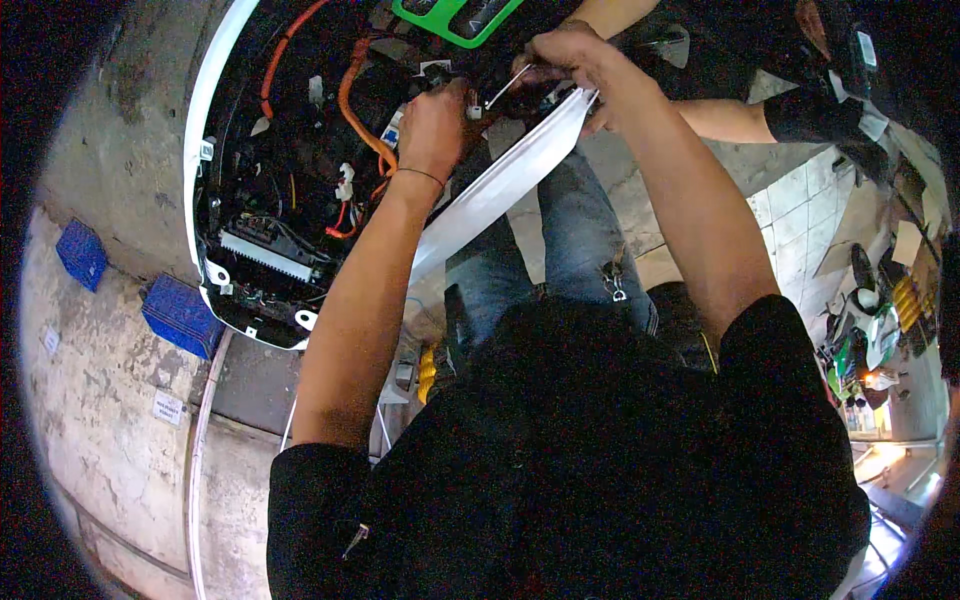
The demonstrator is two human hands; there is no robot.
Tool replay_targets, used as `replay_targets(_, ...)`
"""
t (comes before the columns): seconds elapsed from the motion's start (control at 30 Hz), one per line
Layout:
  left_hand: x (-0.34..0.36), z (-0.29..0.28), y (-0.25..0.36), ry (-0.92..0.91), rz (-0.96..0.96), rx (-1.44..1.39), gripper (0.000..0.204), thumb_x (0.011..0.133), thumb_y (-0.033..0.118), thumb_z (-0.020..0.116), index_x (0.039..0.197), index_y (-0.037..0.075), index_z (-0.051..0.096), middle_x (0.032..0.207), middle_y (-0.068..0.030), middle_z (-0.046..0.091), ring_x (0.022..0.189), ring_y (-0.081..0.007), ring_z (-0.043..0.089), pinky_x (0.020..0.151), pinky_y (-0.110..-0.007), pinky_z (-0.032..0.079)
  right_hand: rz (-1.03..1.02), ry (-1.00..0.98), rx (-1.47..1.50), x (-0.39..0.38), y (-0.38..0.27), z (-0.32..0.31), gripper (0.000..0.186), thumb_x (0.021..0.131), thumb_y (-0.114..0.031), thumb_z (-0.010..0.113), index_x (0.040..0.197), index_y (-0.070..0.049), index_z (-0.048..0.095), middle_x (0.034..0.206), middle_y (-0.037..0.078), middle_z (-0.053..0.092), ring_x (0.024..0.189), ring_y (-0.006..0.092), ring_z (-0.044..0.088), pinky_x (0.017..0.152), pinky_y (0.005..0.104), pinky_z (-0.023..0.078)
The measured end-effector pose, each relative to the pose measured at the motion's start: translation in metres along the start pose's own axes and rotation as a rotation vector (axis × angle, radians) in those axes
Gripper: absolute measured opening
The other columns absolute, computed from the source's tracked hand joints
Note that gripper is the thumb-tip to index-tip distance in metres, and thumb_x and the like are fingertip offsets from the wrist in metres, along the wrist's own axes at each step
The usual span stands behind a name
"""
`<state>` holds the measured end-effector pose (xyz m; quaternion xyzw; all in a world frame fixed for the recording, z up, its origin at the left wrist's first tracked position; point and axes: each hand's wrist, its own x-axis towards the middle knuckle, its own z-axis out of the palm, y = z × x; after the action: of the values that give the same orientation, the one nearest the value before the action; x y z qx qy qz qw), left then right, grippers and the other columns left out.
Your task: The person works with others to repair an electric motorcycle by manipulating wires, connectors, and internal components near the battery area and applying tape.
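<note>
Both hands work at the far open compartment (290, 190); the left hand (432, 125) clenches wiring, apparently steadying it. The right hand (570, 55) grasps a thin metal tool (505, 85).

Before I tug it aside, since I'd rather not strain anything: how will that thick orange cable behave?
The orange cable probably feels springy rather than limp: it holds smooth curves. Both ends vanish into the open white-rimmed housing, so it likely resists. The left hand is right beside it.

Dim, grainy, fisheye-bent edges, black corners
</note>
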<state>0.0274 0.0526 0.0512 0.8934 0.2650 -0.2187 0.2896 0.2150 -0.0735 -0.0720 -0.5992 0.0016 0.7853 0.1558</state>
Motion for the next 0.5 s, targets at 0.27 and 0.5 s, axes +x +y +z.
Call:
replay_targets(0.27,0.002,0.004,-0.004,0.068,0.09,0.061,0.022,0.076,0.019,0.068,0.095,0.009,0.063,0.082,-0.0193,0.067,0.078,-0.0392,0.067,0.068,-0.048,0.054,-0.1,-0.039,0.065,-0.013,-0.002,0.002,0.032,0.093,-0.032,0.044,0.096,-0.013,0.07,0.078,-0.002,0.062,0.069,0.0118,0.052,0.063,0.0279,0.042)
replay_targets(0.5,0.004,0.001,0.005,-0.018,0.098,0.156,0.022,0.075,0.018,0.068,0.092,0.007,0.061,0.087,-0.018,0.068,0.081,-0.0385,0.067,0.069,-0.048,0.054,-0.086,0.142,-0.06,-0.045,-0.009,0.006,0.033,0.092,-0.032,0.047,0.091,-0.01,0.072,0.08,-0.002,0.064,0.072,0.0083,0.055,0.065,0.0255,0.045)
